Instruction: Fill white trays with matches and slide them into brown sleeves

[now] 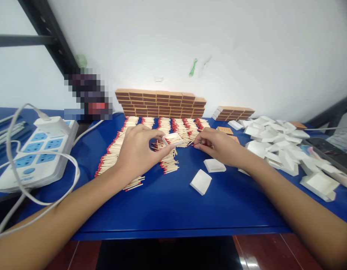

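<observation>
Between the thumb and fingers of my left hand (141, 152) is a white matchbox tray (172, 139) with some red-tipped matches lying in it. My right hand (215, 144) is to the right of the tray, fingertips pinched at the edge of the matches. A red match head and a bit of stick show at its fingertips; how many it holds is hidden. Rows of loose matches (113, 153) spread under and behind my left hand, and a smaller heap (169, 165) lies below the tray. Two white trays, one nearer (201, 182) and one farther (214, 165), rest by my right wrist.
Brown matchboxes form a stacked wall (162, 104) at the back, with a shorter stack (234, 113) to its right. Many white trays (274, 138) are piled at right beside a phone (331, 153). A power strip (40, 150) with white cables stands at left on the blue table (162, 213).
</observation>
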Tool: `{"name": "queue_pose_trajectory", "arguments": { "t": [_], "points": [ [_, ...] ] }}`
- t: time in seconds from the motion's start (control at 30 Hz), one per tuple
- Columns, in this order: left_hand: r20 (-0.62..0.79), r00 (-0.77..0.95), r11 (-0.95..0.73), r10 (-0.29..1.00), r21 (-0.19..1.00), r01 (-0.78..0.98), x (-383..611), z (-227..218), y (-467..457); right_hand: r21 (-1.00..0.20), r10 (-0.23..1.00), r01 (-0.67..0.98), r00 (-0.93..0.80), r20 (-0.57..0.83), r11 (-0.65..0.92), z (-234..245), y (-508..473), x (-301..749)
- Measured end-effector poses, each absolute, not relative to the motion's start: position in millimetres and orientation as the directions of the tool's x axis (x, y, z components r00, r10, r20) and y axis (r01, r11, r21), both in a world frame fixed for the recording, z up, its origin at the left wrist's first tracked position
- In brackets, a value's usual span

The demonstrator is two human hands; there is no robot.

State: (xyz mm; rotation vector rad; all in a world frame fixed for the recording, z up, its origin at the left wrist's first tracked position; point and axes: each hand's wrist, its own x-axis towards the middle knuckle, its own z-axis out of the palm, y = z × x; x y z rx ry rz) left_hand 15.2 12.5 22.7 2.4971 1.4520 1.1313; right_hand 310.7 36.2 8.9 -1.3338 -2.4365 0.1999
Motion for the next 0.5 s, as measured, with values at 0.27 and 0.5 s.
{"name": "queue_pose_trajectory", "arguments": {
  "t": [0.27,0.5],
  "points": [
    [0.585,0.297,-0.571,0.754,0.361,0.738,14.8,23.2,11.2,-0.289,0.847,0.797,-0.487,0.211,0.530,13.4,42.7,324.4],
    [0.581,0.300,-0.572,0.757,0.365,0.735,14.3,21.9,12.0,-0.312,0.869,0.817,-0.491,0.068,0.486,15.1,42.8,329.6]
  ]
}}
